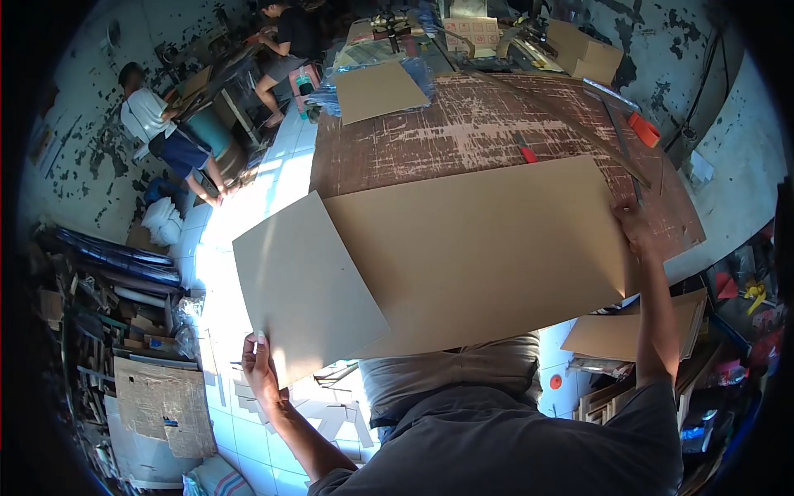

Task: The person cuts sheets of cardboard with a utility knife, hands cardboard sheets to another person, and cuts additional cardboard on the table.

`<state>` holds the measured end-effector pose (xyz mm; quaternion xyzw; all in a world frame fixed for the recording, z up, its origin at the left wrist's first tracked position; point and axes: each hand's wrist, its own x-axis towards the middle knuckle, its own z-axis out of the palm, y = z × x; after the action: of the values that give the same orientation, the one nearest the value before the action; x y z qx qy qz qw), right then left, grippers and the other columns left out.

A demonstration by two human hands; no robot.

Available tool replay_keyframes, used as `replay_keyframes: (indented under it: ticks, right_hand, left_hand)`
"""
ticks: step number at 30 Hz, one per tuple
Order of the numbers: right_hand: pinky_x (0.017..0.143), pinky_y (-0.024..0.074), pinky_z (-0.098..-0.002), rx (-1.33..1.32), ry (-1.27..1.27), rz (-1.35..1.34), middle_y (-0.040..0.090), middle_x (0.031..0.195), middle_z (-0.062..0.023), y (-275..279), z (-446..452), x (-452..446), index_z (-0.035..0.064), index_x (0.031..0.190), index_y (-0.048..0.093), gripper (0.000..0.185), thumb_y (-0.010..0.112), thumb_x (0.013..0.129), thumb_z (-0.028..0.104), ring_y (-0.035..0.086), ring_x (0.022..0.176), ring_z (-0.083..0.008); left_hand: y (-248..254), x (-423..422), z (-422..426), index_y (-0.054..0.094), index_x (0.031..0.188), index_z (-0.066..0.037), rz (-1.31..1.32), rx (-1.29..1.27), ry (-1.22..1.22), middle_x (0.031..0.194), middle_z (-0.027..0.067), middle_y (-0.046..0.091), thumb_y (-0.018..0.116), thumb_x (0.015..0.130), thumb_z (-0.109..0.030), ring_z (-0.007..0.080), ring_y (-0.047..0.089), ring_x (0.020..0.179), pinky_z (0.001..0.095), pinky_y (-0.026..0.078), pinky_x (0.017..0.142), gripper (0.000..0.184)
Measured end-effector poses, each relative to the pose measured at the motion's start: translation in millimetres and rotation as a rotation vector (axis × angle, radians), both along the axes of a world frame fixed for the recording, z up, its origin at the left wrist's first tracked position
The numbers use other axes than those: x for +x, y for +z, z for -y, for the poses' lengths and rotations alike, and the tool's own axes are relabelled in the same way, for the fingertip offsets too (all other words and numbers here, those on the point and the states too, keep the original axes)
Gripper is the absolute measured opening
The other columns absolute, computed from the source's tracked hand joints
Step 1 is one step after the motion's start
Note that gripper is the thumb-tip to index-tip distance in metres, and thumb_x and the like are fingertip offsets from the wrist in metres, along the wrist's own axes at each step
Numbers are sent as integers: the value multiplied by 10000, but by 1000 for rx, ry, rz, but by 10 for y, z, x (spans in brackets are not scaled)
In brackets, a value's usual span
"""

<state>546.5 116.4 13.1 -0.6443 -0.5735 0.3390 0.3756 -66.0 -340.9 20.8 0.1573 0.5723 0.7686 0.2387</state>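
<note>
A long brown board (488, 248) stretches across the front of the scratched worktable. A smaller greyish board (306, 289) overlaps its left end at an angle. My left hand (261, 368) pinches the lower left edge of the smaller board, with the thumb on top. At the right end of the long board, my right hand (635, 227) grips the edge, its fingers bent; part of that grip is hard to see. A red-handled tool (527, 150) lies on the table just beyond the long board.
Another brown sheet (380, 91) lies on plastic at the worktable's (447, 124) back left. A long strip (571, 124), a metal ruler (620, 136) and an orange tape roll (643, 130) are at the right. Two people (153, 120) are at the upper left.
</note>
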Motion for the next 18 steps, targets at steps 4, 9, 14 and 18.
replay_keyframes:
  ticks: [4,9,14,18]
  right_hand:
    - [688,503,-362,166,129,244,672,852,-64,-7,-18,66,35,948,671,154,693,915,183,650,804,-205]
    - [718,531,-425,494,5,683,701,901,-204,299,-17,-544,3,928,670,152,690,837,123,703,804,-327]
    - [766,550,-432,422,211,497,716,911,-199,504,-232,-1385,-2,972,686,233,747,886,206,718,859,-342]
    - [828,555,-448,268,300,672,729,951,-217,614,-461,-1943,-23,994,704,453,769,881,411,723,912,-364]
  left_hand:
    - [-95,-95,-50,649,1019,-28,-136,-57,-45,948,65,698,662,1001,-134,106,612,858,245,483,805,109]
    - [-130,-150,-106,680,1024,-10,-200,-64,-50,959,68,708,678,995,-145,112,610,865,261,482,818,138]
    - [0,-143,-128,714,1130,29,-464,-481,57,910,73,709,727,973,-253,140,604,836,305,492,809,323]
    - [-51,-153,-134,708,1156,31,-455,-540,151,887,68,691,738,966,-305,133,567,790,289,478,771,387]
